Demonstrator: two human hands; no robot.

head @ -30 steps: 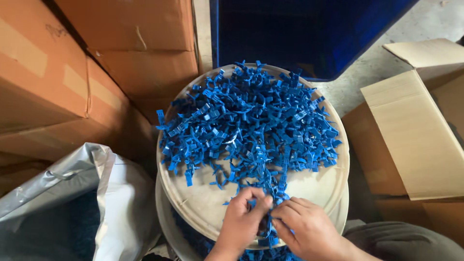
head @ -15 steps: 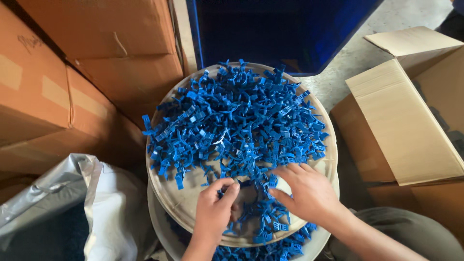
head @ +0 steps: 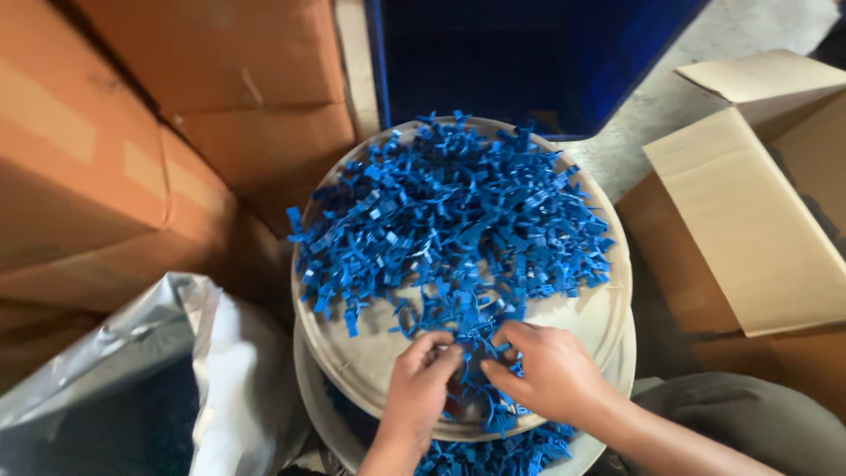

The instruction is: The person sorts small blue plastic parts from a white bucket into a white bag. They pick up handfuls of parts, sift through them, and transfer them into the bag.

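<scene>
Head view: left hand (head: 421, 381) and right hand (head: 546, 375), fingers curled, pinch blue plastic pieces (head: 454, 225) heaped just beyond them on the round tray (head: 608, 313)

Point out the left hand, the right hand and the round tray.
left hand (head: 421, 381), head view, on its back
right hand (head: 539, 372), head view, on its back
round tray (head: 599, 316), head view, on bare rim

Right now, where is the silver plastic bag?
In the head view the silver plastic bag lies at lower left, open, beside the round tray of blue plastic pieces and below the brown cartons, left of the left hand.
</scene>
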